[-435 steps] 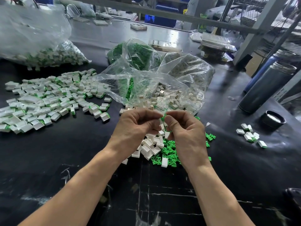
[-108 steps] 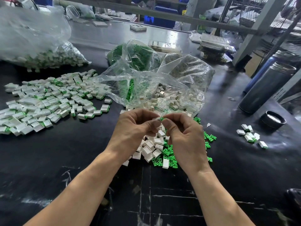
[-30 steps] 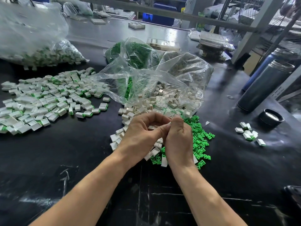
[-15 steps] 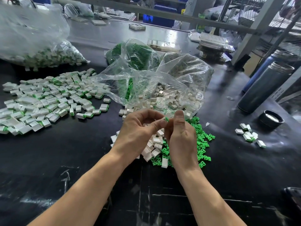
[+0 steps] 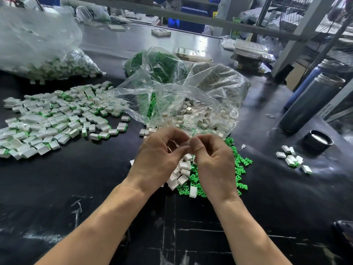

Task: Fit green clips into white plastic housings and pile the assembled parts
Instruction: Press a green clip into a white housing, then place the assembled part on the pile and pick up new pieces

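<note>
While both hands meet above the black table (image 5: 57, 188), the left hand (image 5: 158, 157) and right hand (image 5: 212, 163) pinch a small white piece (image 5: 185, 144), too blurry to tell its direction. Loose green clips (image 5: 238, 165) lie under them. Finished parts (image 5: 57, 119) pile up on the left, in a busy workshop.

Bare black table (image 5: 66, 188) along the near edge and near-left, plenty of room to reach through there. Left side is blocked by the spread of assembled parts (image 5: 53, 119). The middle is jammed: clear bags (image 5: 181, 96) spilling white housings (image 5: 180, 175) and green clips (image 5: 238, 165). Far right: steel flasks (image 5: 311, 104), a black lid (image 5: 318, 140), a few loose parts (image 5: 293, 161)
</note>
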Motion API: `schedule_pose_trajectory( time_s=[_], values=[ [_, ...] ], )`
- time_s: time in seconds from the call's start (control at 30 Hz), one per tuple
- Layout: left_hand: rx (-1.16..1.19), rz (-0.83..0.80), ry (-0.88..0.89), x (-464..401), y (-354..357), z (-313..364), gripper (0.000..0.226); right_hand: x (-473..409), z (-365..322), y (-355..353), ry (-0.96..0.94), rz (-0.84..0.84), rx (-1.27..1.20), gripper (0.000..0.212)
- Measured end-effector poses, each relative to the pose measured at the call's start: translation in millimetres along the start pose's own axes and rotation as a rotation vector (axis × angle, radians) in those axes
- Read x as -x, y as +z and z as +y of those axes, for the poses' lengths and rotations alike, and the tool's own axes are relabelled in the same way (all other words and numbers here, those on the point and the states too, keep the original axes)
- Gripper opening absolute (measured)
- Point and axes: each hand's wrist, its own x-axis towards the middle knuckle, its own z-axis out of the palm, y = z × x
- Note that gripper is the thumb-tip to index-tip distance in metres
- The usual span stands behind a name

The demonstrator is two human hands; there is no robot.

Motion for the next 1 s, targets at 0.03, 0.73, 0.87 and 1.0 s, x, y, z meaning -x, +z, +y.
schedule_pose_trajectory(
  time_s=[0.03,0.73,0.87,1.0],
  values=[
    [-0.060,0.012,0.031,0.5,-0.7,0.0,0.017,-0.2,0.1,0.6,0.008,0.006,0.016,0.012],
    [-0.876,0.270,-0.408,-24.2,-75.9,-47.4,0.016,-16.5,11.1,-19.9,0.162,0.171,0.144,0.031],
    [-0.840,0.324,-0.313,-25.7,-75.0,-49.2,0.026,-18.6,12.9,-23.5,0.180,0.184,0.166,0.030],
    [-0.519,0.228,-0.219,-24.7,-59.9,-41.6,0.009,-20.3,13.2,-27.5,0.177,0.163,0.247,0.031]
  ],
)
